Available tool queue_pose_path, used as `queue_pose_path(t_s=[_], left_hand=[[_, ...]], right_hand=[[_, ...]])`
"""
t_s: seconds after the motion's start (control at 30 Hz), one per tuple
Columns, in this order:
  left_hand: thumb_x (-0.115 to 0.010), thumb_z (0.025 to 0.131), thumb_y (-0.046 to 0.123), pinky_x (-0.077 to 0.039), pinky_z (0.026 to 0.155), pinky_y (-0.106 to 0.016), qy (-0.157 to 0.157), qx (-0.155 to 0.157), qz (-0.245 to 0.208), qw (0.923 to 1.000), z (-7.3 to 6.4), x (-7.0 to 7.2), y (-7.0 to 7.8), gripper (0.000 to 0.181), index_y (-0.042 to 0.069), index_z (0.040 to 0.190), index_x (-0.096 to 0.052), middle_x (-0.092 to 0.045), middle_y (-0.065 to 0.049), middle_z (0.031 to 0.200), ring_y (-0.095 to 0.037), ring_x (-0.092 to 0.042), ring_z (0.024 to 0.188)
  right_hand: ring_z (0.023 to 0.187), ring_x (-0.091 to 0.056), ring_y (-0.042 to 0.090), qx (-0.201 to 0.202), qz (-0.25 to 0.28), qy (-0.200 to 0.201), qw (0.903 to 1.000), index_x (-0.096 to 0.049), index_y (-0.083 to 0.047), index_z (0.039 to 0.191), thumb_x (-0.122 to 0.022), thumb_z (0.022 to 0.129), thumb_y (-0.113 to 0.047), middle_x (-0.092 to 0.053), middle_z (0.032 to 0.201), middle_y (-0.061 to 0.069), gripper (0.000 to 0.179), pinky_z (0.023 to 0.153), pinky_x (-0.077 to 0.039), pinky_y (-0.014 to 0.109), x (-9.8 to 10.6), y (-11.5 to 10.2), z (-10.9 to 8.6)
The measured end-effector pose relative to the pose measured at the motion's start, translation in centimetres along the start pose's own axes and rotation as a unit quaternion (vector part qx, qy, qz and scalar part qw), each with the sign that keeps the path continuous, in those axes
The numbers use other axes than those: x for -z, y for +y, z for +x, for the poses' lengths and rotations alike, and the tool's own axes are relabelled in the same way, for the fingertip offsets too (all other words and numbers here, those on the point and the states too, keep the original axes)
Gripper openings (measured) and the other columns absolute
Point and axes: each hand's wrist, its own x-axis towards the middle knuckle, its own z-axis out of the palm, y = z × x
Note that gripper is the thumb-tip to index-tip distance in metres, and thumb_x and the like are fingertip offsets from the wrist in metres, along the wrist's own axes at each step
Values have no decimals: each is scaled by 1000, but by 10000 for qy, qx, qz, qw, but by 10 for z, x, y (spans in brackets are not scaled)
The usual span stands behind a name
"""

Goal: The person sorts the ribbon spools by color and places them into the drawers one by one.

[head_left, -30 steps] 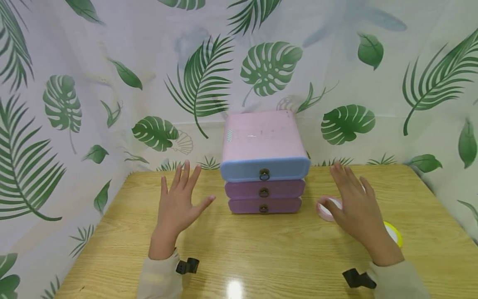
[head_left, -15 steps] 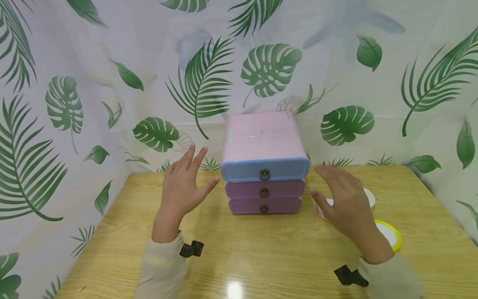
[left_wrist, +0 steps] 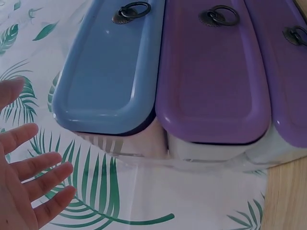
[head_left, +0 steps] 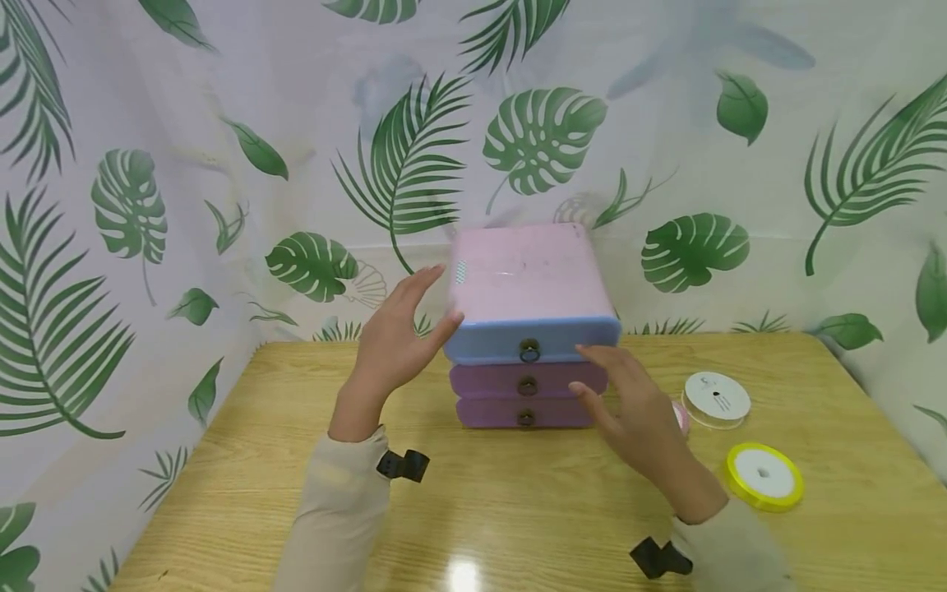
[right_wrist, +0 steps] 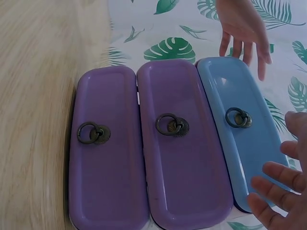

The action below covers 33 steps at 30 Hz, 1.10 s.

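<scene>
A small drawer cabinet with a pink top stands at the back of the table. Its upper drawer is blue, and the two lower drawers are purple; each bears a bronze ring pull. My left hand is at the cabinet's upper left side, fingers spread, holding nothing. In the left wrist view those fingers are apart from the blue drawer's end. My right hand reaches in front of the cabinet's right side, fingers extended and holding nothing. Its fingers overlap the blue drawer's right end in the right wrist view.
On the right of the wooden table lie a white spool, a yellow-rimmed ribbon spool and a pink-edged spool, partly hidden by my right hand. A leaf-print cloth hangs behind the table and along its left.
Both hands have moved inward to the cabinet, the left one rightward and up, the right one leftward. The white and yellow spools have come into fuller view. The cabinet stays in place.
</scene>
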Motion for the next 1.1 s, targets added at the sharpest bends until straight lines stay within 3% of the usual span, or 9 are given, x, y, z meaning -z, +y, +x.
queue_pose_path(t_s=[0.2,0.3,0.47,0.6,0.77,0.93,1.1], left_hand=[[-60,92,40,-52,86,-48,-64,127,-570,9983,10,-5,0,59,21,145,-42,-46,-5,146,-25,-52,126],[-61,92,39,-51,89,-46,-166,186,-906,9956,14,-10,-3,57,21,144,-45,-45,-3,147,-25,-52,127],[-62,92,37,-50,90,-45,-250,449,-1281,9904,19,-17,-8,52,22,140,-50,-45,-2,147,-26,-50,128],[-62,93,34,-49,92,-47,-320,705,-1639,9834,22,-21,-11,46,21,136,-54,-45,-3,146,-28,-49,129],[-64,92,30,-46,96,-50,-335,994,-2183,9702,24,-26,-15,42,17,131,-59,-47,-4,144,-30,-50,126],[-65,91,26,-45,99,-51,-316,1046,-2535,9611,25,-29,-20,40,13,128,-61,-47,-6,143,-31,-50,124],[-64,91,25,-44,99,-51,-404,977,-2690,9573,26,-30,-24,40,13,129,-60,-45,-6,143,-32,-49,123]], right_hand=[[94,-63,30,24,97,20,9999,-59,-4,126,-43,98,-51,-64,114,16,58,66,-54,41,-10,-1,4],[87,-63,28,13,114,-19,9999,-60,-4,126,-44,98,-50,-64,113,16,55,61,-52,38,-15,-2,6],[91,-64,30,-64,178,-118,9998,-60,-5,124,-50,98,-43,-63,112,15,48,62,-53,39,-21,-4,7],[83,-64,28,-114,209,-124,9996,-61,-5,123,-57,96,-36,-63,111,15,41,56,-52,36,-26,-5,8],[81,-63,27,-101,204,-116,9997,-62,-5,121,-60,95,-32,-64,110,15,38,61,-53,36,-31,-7,8],[83,-63,26,-111,277,-71,9995,-62,-3,120,-58,96,-33,-65,108,15,38,64,-53,38,-35,-9,9],[81,-61,23,-224,300,-158,9992,-62,-3,120,-67,90,-18,-65,108,14,34,64,-51,35,-36,-12,9]])
